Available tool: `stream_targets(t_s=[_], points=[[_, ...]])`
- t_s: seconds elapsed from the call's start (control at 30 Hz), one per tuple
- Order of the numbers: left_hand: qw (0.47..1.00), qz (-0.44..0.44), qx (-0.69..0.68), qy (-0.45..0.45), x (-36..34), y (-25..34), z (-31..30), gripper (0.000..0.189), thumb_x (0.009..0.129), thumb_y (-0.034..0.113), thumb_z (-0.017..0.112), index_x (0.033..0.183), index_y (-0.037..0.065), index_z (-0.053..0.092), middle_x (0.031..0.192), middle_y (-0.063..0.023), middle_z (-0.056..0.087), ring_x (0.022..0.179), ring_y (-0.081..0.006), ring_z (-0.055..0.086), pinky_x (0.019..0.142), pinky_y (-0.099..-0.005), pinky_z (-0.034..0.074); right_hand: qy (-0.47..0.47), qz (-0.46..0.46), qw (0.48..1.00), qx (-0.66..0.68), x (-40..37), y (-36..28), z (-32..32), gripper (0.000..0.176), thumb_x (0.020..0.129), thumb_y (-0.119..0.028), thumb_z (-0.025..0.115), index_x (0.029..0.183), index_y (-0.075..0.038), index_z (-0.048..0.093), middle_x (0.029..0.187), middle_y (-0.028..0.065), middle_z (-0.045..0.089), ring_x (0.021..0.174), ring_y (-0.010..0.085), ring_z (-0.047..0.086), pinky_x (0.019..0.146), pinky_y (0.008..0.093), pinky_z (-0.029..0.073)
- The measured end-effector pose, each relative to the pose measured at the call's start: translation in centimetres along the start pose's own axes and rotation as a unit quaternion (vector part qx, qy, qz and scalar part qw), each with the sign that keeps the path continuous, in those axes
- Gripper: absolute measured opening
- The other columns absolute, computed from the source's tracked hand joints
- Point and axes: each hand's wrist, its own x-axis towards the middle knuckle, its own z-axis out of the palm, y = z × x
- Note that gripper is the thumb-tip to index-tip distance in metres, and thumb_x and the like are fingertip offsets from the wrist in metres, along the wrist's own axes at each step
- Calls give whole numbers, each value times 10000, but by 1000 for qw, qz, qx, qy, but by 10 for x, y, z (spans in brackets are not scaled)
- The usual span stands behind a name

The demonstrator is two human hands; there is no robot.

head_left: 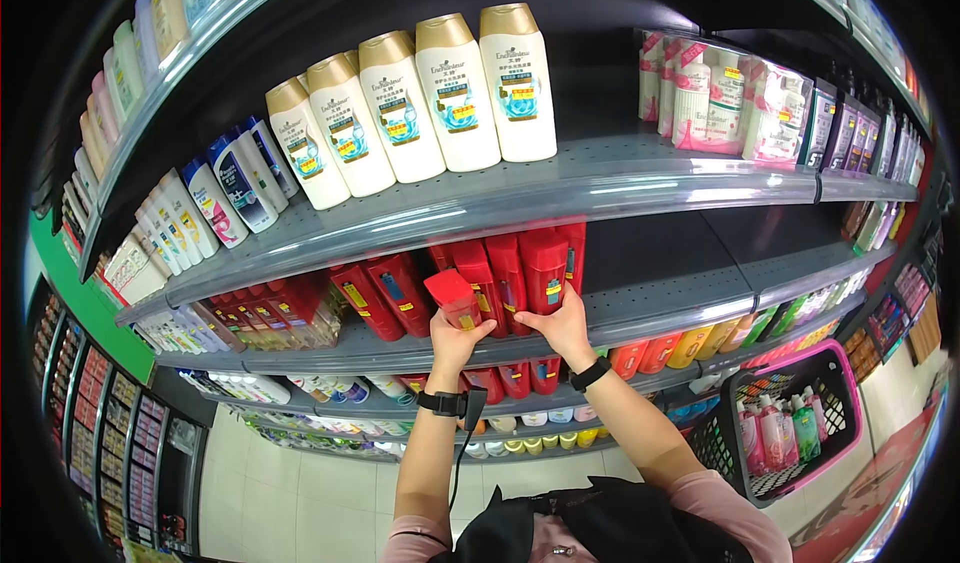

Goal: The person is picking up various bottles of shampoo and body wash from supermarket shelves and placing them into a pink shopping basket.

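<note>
My left hand (pixel 459 341) is closed around a red shampoo bottle (pixel 455 298), which is tilted toward me at the front of the middle shelf (pixel 640 263). With the thumb across its front, my right hand (pixel 560 328) grips another red bottle (pixel 545 263) that stands upright at the right end of the red group. Between and behind my hands stand more red bottles (pixel 506 263), partly hidden. To the left of my left hand, two larger red bottles (pixel 395 288) lean side by side.
White bottles with gold caps (pixel 455 98) line the shelf above, with pink-and-white packs (pixel 720 103) farther right. Colored bottles (pixel 690 347) fill the shelf below. A black basket with a pink rim (pixel 853 393) holds several pump bottles (pixel 780 433) at lower right.
</note>
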Motion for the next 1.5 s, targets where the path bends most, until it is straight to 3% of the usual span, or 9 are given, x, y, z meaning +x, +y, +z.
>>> stream_targets(t_s=[0.1, 0.43, 0.63, 0.7, 0.93, 1.2, 1.33, 1.4, 1.5], points=[[1000, 5, 4, -29, 1, -4, -5, 485, 613, 9, 812, 1024, 10, 553, 959, -36, 629, 844, -122, 600, 753, -282, 498, -59, 12, 998, 9, 2, 5, -1, 548, 586, -111, 813, 1062, -23, 555, 953, 100, 660, 893, 184, 632, 800, 311, 486], [999, 15, -31, -29, -4, 4, 1, 456, 608, -18, 792, 1015, -2, 585, 950, -55, 650, 855, -153, 620, 774, -297, 499, -19, 0, 999, -27, 0, -9, 4, 471, 595, -116, 800, 1003, -23, 586, 896, 107, 670, 834, 207, 653, 747, 314, 502], [998, 53, -8, -27, -7, 3, 2, 498, 592, -33, 798, 1036, 2, 575, 959, -51, 642, 881, -163, 613, 797, -315, 495, -10, -20, 999, -46, 0, -3, 6, 463, 602, -84, 788, 1007, -13, 575, 917, 101, 668, 847, 157, 638, 771, 301, 494], [997, 71, 13, -19, -7, 2, 2, 522, 568, 47, 842, 1022, -4, 590, 936, -44, 645, 836, -130, 606, 753, -286, 496, 12, -35, 999, -20, -1, -1, 8, 468, 603, -126, 778, 1017, -19, 589, 885, 131, 671, 832, 247, 664, 733, 329, 509], [998, 15, -10, -55, -8, -5, 3, 531, 546, 55, 844, 1024, 6, 618, 971, -63, 649, 875, -141, 612, 771, -293, 491, 21, -40, 999, -22, -3, 8, 10, 466, 602, -82, 754, 1034, -20, 592, 868, 132, 673, 838, 234, 669, 724, 312, 511], [993, 18, -80, -87, -4, -22, -1, 520, 581, 37, 831, 1030, 19, 568, 1141, -130, 586, 1089, -218, 551, 983, -393, 398, 21, -57, 998, 34, -6, 21, 9, 455, 611, -79, 770, 1027, -22, 594, 890, 132, 670, 848, 201, 666, 731, 299, 516], [991, 13, -24, -135, -8, 10, -3, 548, 616, 76, 831, 1071, 23, 529, 1157, -152, 574, 1105, -261, 541, 964, -407, 412, 31, -73, 996, 42, -7, 10, 5, 465, 591, -51, 767, 1023, -33, 595, 883, 124, 670, 842, 202, 666, 733, 294, 514], [992, -32, -30, -120, -13, -21, -18, 559, 626, 124, 836, 1080, 21, 527, 1150, -148, 575, 1102, -279, 540, 960, -417, 416, 8, -93, 994, 56, -9, -3, 1, 470, 589, -33, 759, 1028, -30, 592, 900, 120, 672, 853, 214, 666, 742, 292, 513], [989, 51, 15, -140, -18, -50, -42, 603, 634, 170, 835, 1121, 17, 513, 1164, -120, 575, 1083, -286, 548, 950, -427, 416, -2, -127, 989, 77, -10, -22, -5, 441, 605, -17, 750, 1020, -26, 602, 952, 124, 673, 892, 222, 663, 770, 299, 514]])
